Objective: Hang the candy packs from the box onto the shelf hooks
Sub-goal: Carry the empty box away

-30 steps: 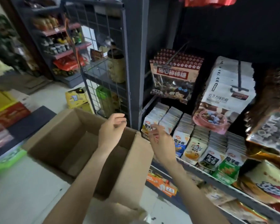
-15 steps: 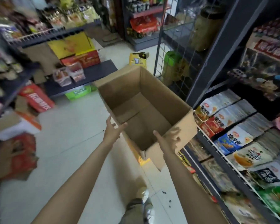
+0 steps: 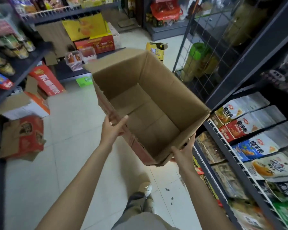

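Empty cardboard box [image 3: 145,103] held above the floor [image 3: 70,130], between both hands. Left hand [image 3: 112,130] gripping the near left rim; right hand [image 3: 184,152] gripping the near right corner, beside the snack shelf [image 3: 223,140].

left hand [image 3: 112,130], right hand [image 3: 184,151], gripping box [image 3: 150,97]

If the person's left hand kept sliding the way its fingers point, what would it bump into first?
The left hand already grips the cardboard box at its near wall, fingers pointing up and right. Going on, it would likely cross the empty inside and meet the far wall, though depth is unclear.
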